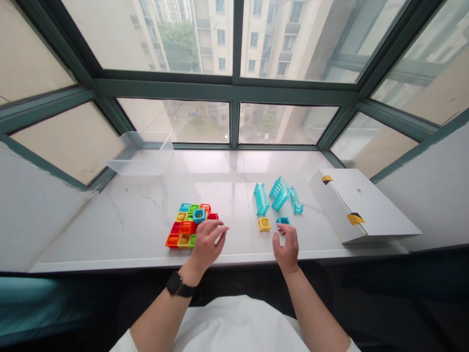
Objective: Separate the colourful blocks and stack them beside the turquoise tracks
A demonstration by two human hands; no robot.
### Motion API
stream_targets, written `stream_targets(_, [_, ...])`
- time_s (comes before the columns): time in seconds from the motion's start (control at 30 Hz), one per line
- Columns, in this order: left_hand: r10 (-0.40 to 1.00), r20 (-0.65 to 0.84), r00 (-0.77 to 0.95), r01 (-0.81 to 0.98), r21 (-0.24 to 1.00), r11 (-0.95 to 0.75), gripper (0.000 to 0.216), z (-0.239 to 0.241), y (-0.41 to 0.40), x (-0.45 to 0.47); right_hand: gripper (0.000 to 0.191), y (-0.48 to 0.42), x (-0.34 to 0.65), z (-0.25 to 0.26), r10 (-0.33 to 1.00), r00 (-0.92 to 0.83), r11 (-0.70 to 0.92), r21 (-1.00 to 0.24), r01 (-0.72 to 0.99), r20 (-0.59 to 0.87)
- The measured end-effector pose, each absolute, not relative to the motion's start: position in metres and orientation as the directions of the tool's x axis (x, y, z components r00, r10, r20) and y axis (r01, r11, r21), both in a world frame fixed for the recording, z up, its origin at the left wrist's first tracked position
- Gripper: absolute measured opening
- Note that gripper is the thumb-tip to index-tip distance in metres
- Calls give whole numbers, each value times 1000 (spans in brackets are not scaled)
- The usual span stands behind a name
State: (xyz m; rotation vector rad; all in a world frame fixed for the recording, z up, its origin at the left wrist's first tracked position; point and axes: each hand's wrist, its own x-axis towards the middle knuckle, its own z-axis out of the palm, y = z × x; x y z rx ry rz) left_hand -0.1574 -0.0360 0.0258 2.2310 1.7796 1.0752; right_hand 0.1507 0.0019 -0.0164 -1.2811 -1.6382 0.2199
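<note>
My left hand (pixel 208 243) hovers over the right front of a cluster of colourful square blocks (pixel 184 240), its thumb and fingers apart with nothing between them. One blue block (pixel 199 215) sits raised on the cluster just beyond my fingers. My right hand (pixel 287 248) is open, thumb apart from the bent fingers. Its fingertips are at the near side of a loose blue block (pixel 283 221), partly covering it; whether they touch it I cannot tell. A yellow block (pixel 264 224) lies to the left of that one.
Behind the loose blocks lie three translucent turquoise track pieces: a straight one (pixel 261 199), a curved one (pixel 280 193) and a narrower one (pixel 296 201). A clear plastic bin (pixel 146 161) stands at the back left, a white box (pixel 366 205) at the right. Windows border the white ledge (pixel 120 225).
</note>
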Motion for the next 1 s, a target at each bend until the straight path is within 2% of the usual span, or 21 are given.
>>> stream_targets(0.07, [853, 517, -72, 902, 399, -166, 23, 29, -38, -192, 24, -2, 122, -7, 843, -81, 501, -721, 479, 532])
stream_targets(0.17, [848, 508, -152, 960, 281, 4, 42, 21, -36, -227, 35, -3, 72, -5, 860, -355, 485, -803, 346, 366])
stream_targets(0.23, [867, 478, -141, 969, 244, 23, 55, 10, -36, -236, 54, -4, 39, -10, 830, -482, 476, -809, 345, 282])
stream_targets(0.33, [880, 455, -135, 966, 259, 15, 63, -6, -39, -238, 74, -5, -1, -21, 778, -597, 499, -769, 399, 195])
stream_targets(0.43, [878, 456, -148, 963, 270, 23, 65, -15, -41, -237, 62, -6, -23, -31, 802, -578, 487, -727, 484, 152])
stream_targets(0.53, [881, 448, -153, 962, 271, 29, 63, -18, -41, -238, 46, -9, -24, -37, 816, -549, 490, -717, 496, 179])
stream_targets(0.7, [874, 454, -174, 961, 271, 50, 59, -17, -40, -237, 34, -13, 0, -39, 872, -439, 412, -806, 424, 214])
stream_targets(0.87, [861, 474, -183, 959, 278, 51, 57, -16, -40, -234, 37, -12, 34, -42, 927, -343, 230, -953, 200, 152])
stream_targets(1.0, [862, 469, -190, 955, 292, 52, 57, -16, -40, -234, 41, -12, 54, -50, 956, -283, 113, -988, 106, 79])
